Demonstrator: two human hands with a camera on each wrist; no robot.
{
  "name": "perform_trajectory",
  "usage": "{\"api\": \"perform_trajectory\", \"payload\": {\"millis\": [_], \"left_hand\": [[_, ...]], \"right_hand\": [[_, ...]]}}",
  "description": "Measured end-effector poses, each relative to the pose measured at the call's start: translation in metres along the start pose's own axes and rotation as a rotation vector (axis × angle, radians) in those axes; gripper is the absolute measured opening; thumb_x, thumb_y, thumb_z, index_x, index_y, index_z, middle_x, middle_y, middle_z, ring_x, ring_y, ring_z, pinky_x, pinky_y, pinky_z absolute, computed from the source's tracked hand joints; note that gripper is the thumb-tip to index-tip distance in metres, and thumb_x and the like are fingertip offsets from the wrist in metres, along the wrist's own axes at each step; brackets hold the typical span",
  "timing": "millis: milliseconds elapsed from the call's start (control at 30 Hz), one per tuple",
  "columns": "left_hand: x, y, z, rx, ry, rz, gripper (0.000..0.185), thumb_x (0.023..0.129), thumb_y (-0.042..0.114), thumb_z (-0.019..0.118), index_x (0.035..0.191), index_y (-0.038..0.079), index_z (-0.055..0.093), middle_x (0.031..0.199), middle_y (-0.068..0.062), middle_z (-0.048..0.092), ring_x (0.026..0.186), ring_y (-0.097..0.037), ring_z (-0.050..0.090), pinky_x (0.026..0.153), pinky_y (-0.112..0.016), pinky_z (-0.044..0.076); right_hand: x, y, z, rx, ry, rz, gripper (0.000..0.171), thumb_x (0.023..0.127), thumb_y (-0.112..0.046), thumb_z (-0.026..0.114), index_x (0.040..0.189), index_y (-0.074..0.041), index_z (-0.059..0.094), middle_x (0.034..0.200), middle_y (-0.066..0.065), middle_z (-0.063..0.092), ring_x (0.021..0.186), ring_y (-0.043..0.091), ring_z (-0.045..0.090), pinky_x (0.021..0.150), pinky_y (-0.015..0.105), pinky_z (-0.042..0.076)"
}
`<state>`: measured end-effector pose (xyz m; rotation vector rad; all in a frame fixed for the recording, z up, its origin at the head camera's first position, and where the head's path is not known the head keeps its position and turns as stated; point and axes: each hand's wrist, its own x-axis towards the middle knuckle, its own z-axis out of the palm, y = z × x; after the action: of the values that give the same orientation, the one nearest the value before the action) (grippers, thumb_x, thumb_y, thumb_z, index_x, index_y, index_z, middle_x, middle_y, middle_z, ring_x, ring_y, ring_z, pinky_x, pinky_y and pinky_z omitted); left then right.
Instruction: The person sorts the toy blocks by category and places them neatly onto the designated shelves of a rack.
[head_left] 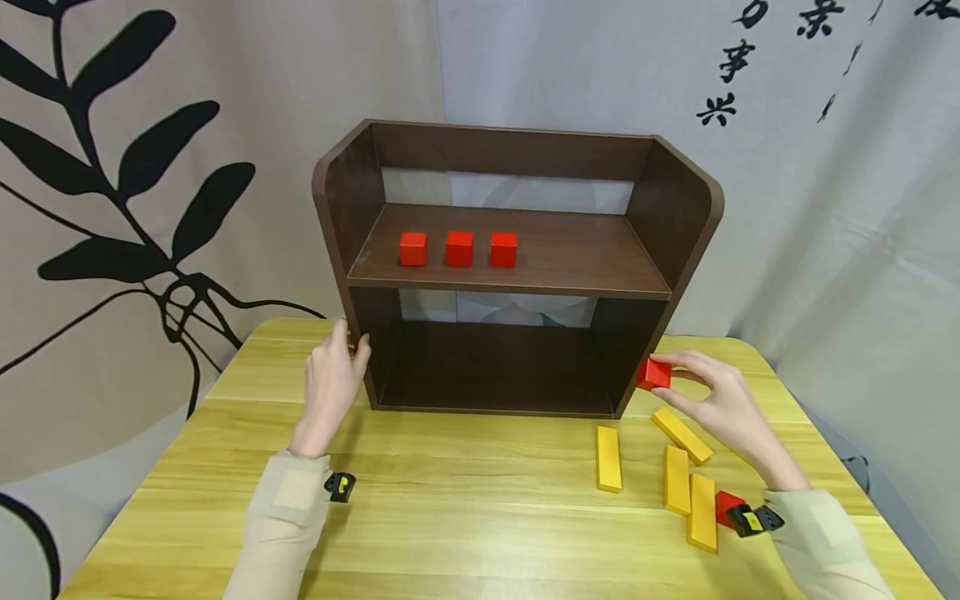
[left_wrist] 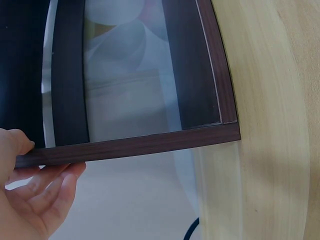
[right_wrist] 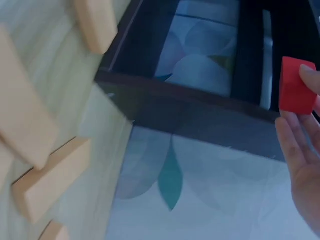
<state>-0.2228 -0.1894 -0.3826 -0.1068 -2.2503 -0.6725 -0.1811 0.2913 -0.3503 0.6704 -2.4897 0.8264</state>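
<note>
A dark brown two-tier shelf (head_left: 510, 292) stands on the wooden table. Three red cubes (head_left: 459, 249) sit in a row on the left half of its upper board. My left hand (head_left: 330, 387) grips the shelf's left side panel, thumb on the inner side and fingers outside, as the left wrist view shows. Between thumb and fingers, my right hand (head_left: 712, 400) pinches a red block (right_wrist: 297, 86) beside the lower right side of the shelf. Another red block (head_left: 727, 507) lies on the table near my right wrist, partly hidden.
Several yellow blocks (head_left: 609, 458) lie flat on the table (head_left: 450, 517) at the front right of the shelf. A white curtain (head_left: 840, 208) with black characters hangs behind, and a curtain with black leaf prints (head_left: 120, 192) is at the left.
</note>
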Motion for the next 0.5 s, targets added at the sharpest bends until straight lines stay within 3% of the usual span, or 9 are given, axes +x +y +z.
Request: {"api": "perform_trajectory", "payload": {"millis": [233,500], "left_hand": [[0.000,0.000,0.000,0.000,-0.003,0.003,0.020,0.090,0.011,0.061,0.088,-0.004,0.049,0.071,-0.026,0.061,0.057,-0.043,0.062,0.044,-0.048,0.045],[0.000,0.000,0.001,0.014,-0.005,-0.006,0.020,0.090,0.012,0.062,0.089,-0.004,0.049,0.068,-0.024,0.059,0.055,-0.043,0.061,0.043,-0.047,0.044]], "right_hand": [[0.019,-0.022,0.000,0.044,0.051,-0.042,0.051,0.070,0.003,0.080,0.117,-0.007,0.065,0.109,0.009,0.068,0.099,-0.017,0.050,0.084,0.000,0.041],[0.048,-0.042,0.003,0.134,0.104,-0.199,0.053,0.065,0.010,0.080,0.114,-0.004,0.066,0.106,0.010,0.068,0.098,-0.013,0.056,0.085,0.005,0.046]]}}
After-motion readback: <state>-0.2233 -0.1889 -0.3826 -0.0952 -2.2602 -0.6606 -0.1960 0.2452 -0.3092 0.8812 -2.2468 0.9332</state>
